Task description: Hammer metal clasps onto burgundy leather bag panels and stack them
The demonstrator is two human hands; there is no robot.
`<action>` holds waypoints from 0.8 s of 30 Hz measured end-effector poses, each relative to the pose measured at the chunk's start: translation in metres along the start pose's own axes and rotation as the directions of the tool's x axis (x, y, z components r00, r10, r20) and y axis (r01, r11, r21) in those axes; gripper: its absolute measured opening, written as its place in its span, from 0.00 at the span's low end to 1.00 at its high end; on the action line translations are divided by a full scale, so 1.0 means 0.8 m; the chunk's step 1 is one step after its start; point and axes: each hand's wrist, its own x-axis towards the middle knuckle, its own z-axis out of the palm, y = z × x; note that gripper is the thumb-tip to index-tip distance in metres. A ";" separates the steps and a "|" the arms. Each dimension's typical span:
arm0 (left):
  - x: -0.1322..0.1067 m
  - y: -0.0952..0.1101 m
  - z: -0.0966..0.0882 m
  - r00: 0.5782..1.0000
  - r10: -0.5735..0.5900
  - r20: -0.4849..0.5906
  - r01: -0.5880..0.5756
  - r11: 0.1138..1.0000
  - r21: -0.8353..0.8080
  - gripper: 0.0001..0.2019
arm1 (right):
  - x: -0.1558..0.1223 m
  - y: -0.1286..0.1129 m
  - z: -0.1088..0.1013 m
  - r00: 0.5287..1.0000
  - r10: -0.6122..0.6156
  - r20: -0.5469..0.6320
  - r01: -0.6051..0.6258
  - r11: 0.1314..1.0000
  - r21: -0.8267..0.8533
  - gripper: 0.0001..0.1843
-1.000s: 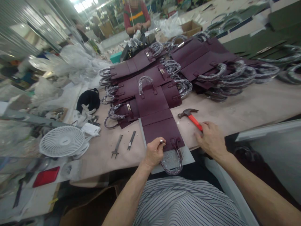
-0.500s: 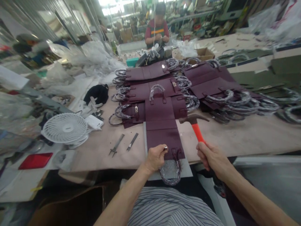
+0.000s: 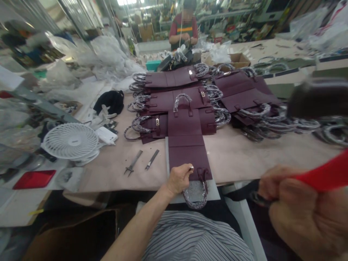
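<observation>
My left hand [image 3: 179,178] pinches a metal piece [image 3: 191,168], my right hand [image 3: 307,214] a raised hammer [image 3: 326,172]: striking, I judge; aim squarely next.

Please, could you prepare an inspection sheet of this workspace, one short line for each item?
Surface: table with pale covering.
Work items: flat purple bag, partly on a grey board and across other purple bags.
Clutter: forked tool, flat tool, white fan, plastic wrap.
Hands: left hand pinches small metal piece; right hand grips red-handled hammer, blurred.
Cables: thin hanging line, perhaps a cord.
Surroundings: co-worker beyond the bags.
</observation>
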 end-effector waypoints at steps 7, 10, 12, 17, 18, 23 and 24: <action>-0.002 -0.003 0.001 0.998 -0.033 0.047 0.031 0.998 0.046 0.07 | -0.038 0.047 0.040 0.822 0.011 0.569 0.019 0.999 -0.048 0.17; -0.001 0.002 -0.002 0.999 -0.033 0.044 0.032 0.999 0.014 0.07 | -0.033 0.077 0.059 0.745 0.244 0.620 -0.294 0.956 -0.022 0.20; 0.000 0.007 -0.005 0.998 -0.024 0.051 0.024 1.000 -0.006 0.07 | -0.033 0.097 0.082 0.653 0.374 0.658 -0.489 0.872 -0.010 0.22; 0.003 0.013 -0.011 1.000 -0.015 0.026 0.016 0.999 -0.041 0.06 | -0.040 0.132 0.145 0.500 0.604 0.621 -0.611 0.754 -0.242 0.19; 0.003 0.013 -0.012 1.000 -0.015 0.022 0.016 0.999 -0.045 0.06 | -0.041 0.131 0.152 0.526 0.614 0.589 -0.590 0.762 -0.267 0.18; 0.002 0.014 -0.013 0.999 -0.043 0.032 0.045 0.997 -0.061 0.07 | -0.044 0.089 0.176 0.900 0.258 0.352 -0.228 0.966 -0.124 0.24; 0.002 0.015 -0.012 0.998 -0.056 0.043 0.059 0.996 -0.067 0.07 | -0.046 0.076 0.182 0.932 0.158 0.325 -0.151 0.987 -0.045 0.25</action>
